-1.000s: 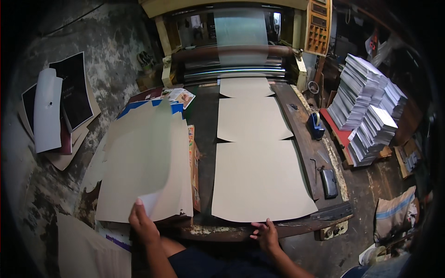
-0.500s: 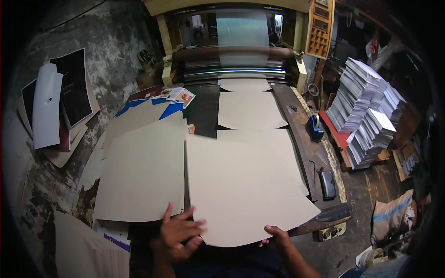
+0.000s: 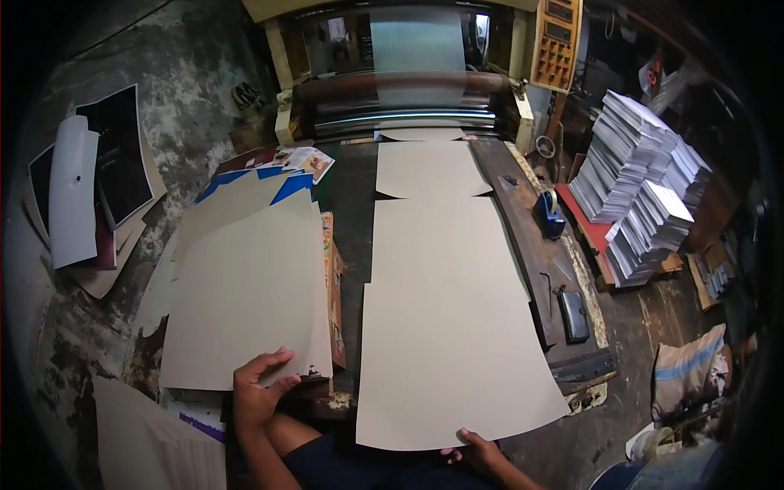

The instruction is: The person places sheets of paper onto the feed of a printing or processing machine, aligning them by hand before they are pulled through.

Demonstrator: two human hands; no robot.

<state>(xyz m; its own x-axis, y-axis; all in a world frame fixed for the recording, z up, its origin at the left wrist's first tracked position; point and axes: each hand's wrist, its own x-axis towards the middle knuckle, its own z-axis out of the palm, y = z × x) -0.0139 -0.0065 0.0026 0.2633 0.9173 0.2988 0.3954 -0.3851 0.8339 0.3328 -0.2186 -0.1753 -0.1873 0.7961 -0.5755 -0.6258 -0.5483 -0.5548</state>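
My right hand point(image 3: 475, 454) grips the near edge of a large pale beige paperboard sheet point(image 3: 457, 359), its thumb on top. The sheet's far end meets or overlaps another beige sheet point(image 3: 441, 241), and further sheets point(image 3: 433, 170) lie in line toward the machine's rollers point(image 3: 404, 120). To the left, my left hand point(image 3: 265, 384) is at the near right corner of a stack of similar sheets point(image 3: 245, 286). Its thumb and fingers are apart, and I see nothing between them. The top sheet's right side looks slightly bent there.
A tape dispenser point(image 3: 549, 215), a black case point(image 3: 574, 316) and a hex key point(image 3: 547, 294) lie along the table's right side. Tall paper stacks point(image 3: 625, 159) stand beyond. More boards point(image 3: 151, 433) lean at the lower left. A control panel point(image 3: 558, 45) is on the machine.
The right-hand sheet has shifted right and now lines up with the sheets ahead. Those sheets sit closer to the rollers. My left hand has left the sheet's edge and moved left to the stack.
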